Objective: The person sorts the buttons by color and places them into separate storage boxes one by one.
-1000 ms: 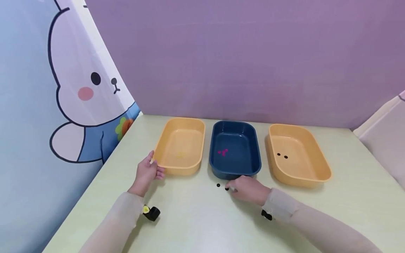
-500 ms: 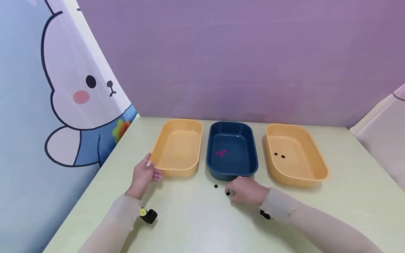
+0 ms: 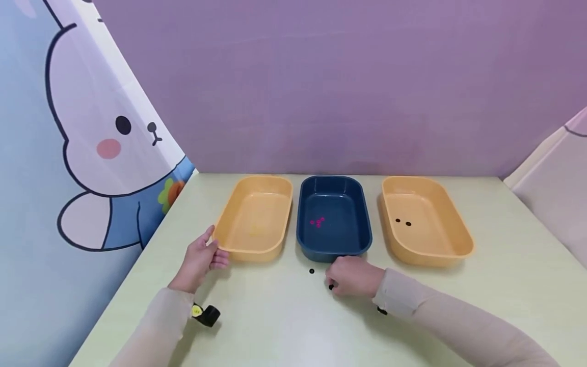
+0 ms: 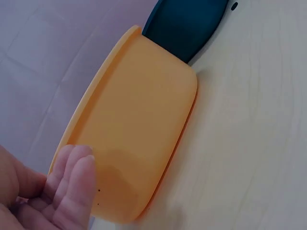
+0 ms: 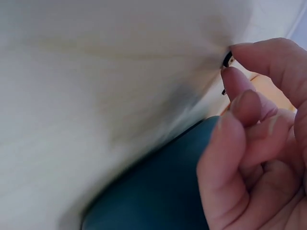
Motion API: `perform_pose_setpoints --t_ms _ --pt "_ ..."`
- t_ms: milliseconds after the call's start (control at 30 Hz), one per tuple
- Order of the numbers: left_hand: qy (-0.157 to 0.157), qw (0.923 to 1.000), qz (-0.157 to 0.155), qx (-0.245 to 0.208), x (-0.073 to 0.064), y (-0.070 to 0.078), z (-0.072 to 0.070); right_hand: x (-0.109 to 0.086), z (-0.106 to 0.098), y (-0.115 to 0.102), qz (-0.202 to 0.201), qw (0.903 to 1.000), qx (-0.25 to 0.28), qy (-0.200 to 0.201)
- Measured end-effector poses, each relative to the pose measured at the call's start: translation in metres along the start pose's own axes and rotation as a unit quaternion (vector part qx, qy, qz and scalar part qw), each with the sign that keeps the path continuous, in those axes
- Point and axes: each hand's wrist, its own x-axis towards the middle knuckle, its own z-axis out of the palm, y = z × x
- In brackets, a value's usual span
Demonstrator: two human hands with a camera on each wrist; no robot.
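Note:
My right hand (image 3: pixel 353 276) pinches a small round black button (image 5: pixel 228 59) between thumb and forefinger, just in front of the dark blue tray (image 3: pixel 335 256); the other fingers are curled. A second black button (image 3: pixel 312 271) lies on the table to the left of that hand. My left hand (image 3: pixel 199 261) holds the near left corner of the left yellow tray (image 3: pixel 254 255), its fingers against the outer wall in the left wrist view. Faint yellow pieces (image 3: pixel 255 231) lie in this tray. Several small pink pieces (image 3: pixel 318 222) are inside the blue tray.
On the right stands another yellow tray (image 3: pixel 428 259), with two black buttons (image 3: pixel 403 222) in it. All three trays form a row on the pale table (image 3: pixel 275 326), before a purple backdrop (image 3: pixel 321 92). A printed cloth (image 3: pixel 91 153) hangs at the left.
My right hand has drawn the pinched black button a little towards me, away from the other loose one. The left hand stays at the tray's corner. The head view has shifted slightly.

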Motion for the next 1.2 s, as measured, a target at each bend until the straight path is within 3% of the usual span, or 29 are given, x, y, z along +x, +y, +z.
perform_pose_setpoints --t_ms 267,567,867,1200 --pt "-0.008 0.9999 0.006 -0.009 -0.002 0.002 0.001 0.002 -0.003 -0.005 0.02 0.9998 -0.005 -0.001" --pt "0.008 0.9998 0.004 -0.016 -0.003 0.003 0.005 0.005 -0.005 -0.007 0.038 0.999 -0.013 -0.02" --pt "0.025 0.9994 0.016 -0.019 -0.009 -0.004 0.013 -0.001 0.004 -0.01 -0.003 0.997 -0.077 -0.003" --pt "0.031 0.9994 0.015 -0.006 -0.006 -0.001 0.011 -0.007 0.0 -0.003 0.004 0.9985 -0.05 -0.021"
